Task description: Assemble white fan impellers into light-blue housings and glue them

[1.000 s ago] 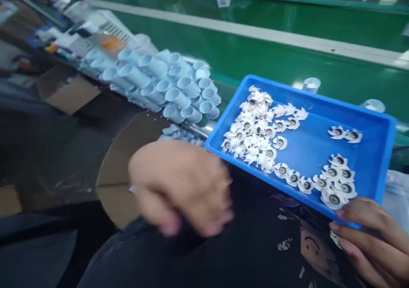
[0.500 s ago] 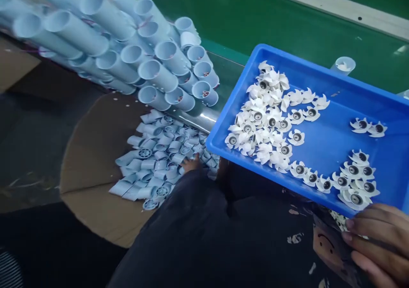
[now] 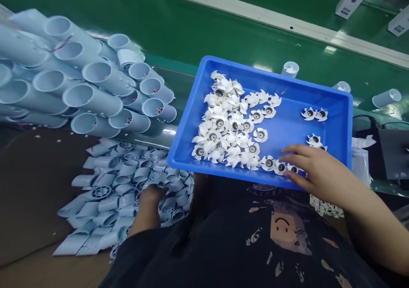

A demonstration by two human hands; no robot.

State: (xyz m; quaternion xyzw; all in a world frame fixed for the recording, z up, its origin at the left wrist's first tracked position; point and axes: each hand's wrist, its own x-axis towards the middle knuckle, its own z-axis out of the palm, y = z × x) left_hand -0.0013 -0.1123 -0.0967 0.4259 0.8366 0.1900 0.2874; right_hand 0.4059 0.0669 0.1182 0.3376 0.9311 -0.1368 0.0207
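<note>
My right hand (image 3: 315, 168) hovers over the near side of a blue tray (image 3: 183, 126), fingers apart and curved. Its fingertips are beside a white fan impeller (image 3: 281, 167) with a dark hub, in a row along the near wall. A heap of the same impellers (image 3: 223, 122) fills the tray's left half. Down at the left, my left hand (image 3: 151, 197) is in a pile of pale blue plastic housings (image 3: 124, 173). Its fingers are mostly hidden there, so I cannot see whether it grips one.
Long pale blue tubes (image 3: 92, 100) lie stacked at the bench's left edge, above a cardboard box (image 3: 28, 254) with the housings. Short tubes (image 3: 290, 69) stand behind the tray. A black device (image 3: 394, 151) is at its right. White boxes (image 3: 354, 0) stand at the far right.
The view has swung right, showing more of the bench. My right hand has moved from the tray's near right corner to over the impellers. My left hand is still among the housings.
</note>
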